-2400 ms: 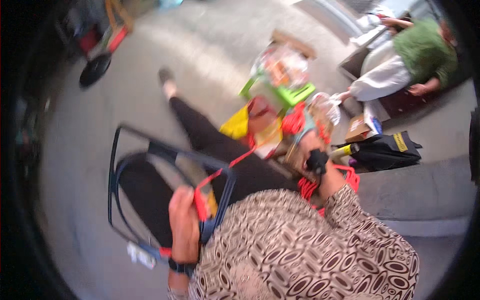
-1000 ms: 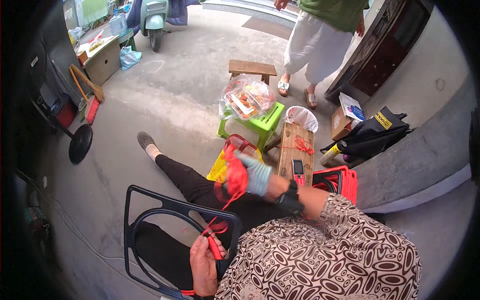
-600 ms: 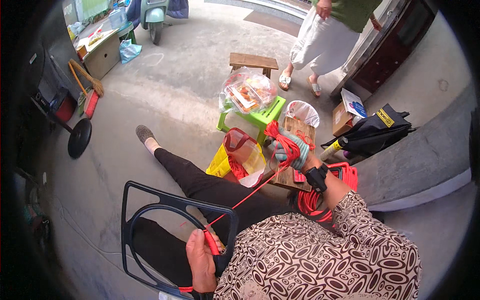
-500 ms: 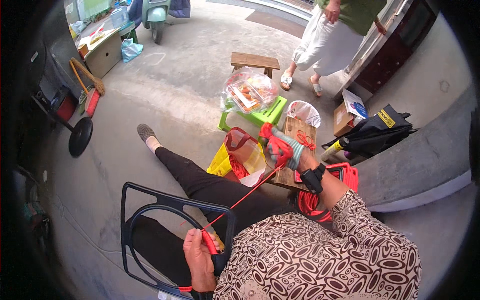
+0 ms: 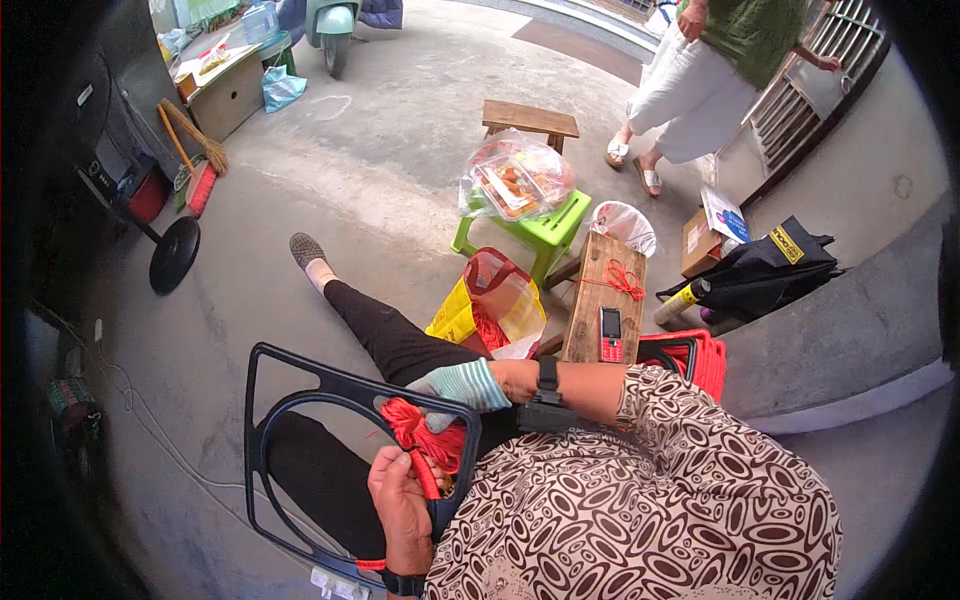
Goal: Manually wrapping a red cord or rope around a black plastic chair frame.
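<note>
The dark blue frame (image 5: 343, 384), four-sided with rounded corners, lies slanted. At its right end, the looped red cord bundle (image 5: 438, 443) shows within the opening, perhaps partway through; beside it, red wrapping (image 5: 424, 476) covers one stretch.

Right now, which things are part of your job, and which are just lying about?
Part of the job:
dark blue frame, in the left hand
red cord bundle, in the gloved right hand
yellow bag with more red cord, probably

Lying about:
red keypad phone
green plastic stool
straw broom

lap frame (image 5: 345, 382): 1 | wooden stools (image 5: 592, 310): 2 | green stool (image 5: 560, 222): 1 | phone (image 5: 611, 335): 1 | scooter (image 5: 333, 22): 1
</note>
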The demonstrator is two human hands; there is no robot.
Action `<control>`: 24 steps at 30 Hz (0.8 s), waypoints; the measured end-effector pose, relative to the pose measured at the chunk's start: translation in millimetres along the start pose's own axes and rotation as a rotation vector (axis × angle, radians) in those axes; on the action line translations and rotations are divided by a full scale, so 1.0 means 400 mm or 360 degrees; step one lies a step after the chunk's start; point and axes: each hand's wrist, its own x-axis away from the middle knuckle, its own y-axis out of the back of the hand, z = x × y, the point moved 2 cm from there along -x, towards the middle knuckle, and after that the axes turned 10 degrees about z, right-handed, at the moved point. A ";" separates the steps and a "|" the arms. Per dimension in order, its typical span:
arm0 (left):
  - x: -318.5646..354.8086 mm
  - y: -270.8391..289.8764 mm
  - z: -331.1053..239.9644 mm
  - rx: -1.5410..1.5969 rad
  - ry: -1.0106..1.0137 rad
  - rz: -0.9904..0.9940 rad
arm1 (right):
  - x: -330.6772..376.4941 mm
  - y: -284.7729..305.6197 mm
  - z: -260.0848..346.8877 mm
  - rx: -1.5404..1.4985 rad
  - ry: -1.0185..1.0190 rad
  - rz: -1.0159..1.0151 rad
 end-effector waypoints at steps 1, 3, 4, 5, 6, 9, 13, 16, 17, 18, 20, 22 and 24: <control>0.001 -0.004 -0.002 0.0080 -0.0024 -0.0014 | -0.005 0.004 -0.008 0.0001 -0.0003 0.0004; -0.006 0.010 0.004 0.0040 -0.0035 -0.0017 | -0.014 0.007 -0.013 0.0145 0.0011 0.0029; -0.009 0.014 0.005 -0.0001 -0.0045 -0.0017 | -0.017 0.009 -0.015 0.0217 0.0018 0.0041; -0.009 0.019 0.007 0.0002 -0.0044 -0.0019 | -0.020 0.010 -0.018 0.0289 0.0025 0.0052; -0.008 0.017 0.003 0.0024 -0.0085 0.0022 | -0.024 0.012 -0.020 0.0360 0.0031 0.0063; -0.010 0.030 0.010 -0.0057 -0.0121 0.0114 | -0.050 -0.015 0.012 0.0423 -0.0131 -0.0005; -0.019 0.003 0.007 -0.0166 -0.0206 -0.0004 | -0.075 -0.045 -0.020 -0.0208 -0.0024 -0.0133; -0.021 0.004 0.001 -0.0157 -0.0107 -0.0010 | -0.090 0.011 -0.091 0.0053 -0.0028 0.0116; -0.019 0.017 0.000 -0.0151 -0.0110 -0.0022 | -0.091 0.006 -0.079 0.0049 -0.0035 0.0128; -0.015 0.031 0.001 -0.0157 -0.0048 0.0037 | -0.083 -0.005 -0.058 -0.0580 -0.0316 0.0104; -0.013 0.034 0.005 -0.0168 0.0015 0.0098 | -0.086 -0.004 -0.081 -0.0728 -0.0607 0.0139; -0.009 0.037 0.014 -0.0123 0.0126 0.0007 | -0.032 -0.043 -0.097 -0.0910 -0.0344 0.0023; -0.004 0.046 0.024 -0.0105 0.0165 -0.0046 | 0.012 -0.072 -0.057 -0.1271 -0.0076 -0.0203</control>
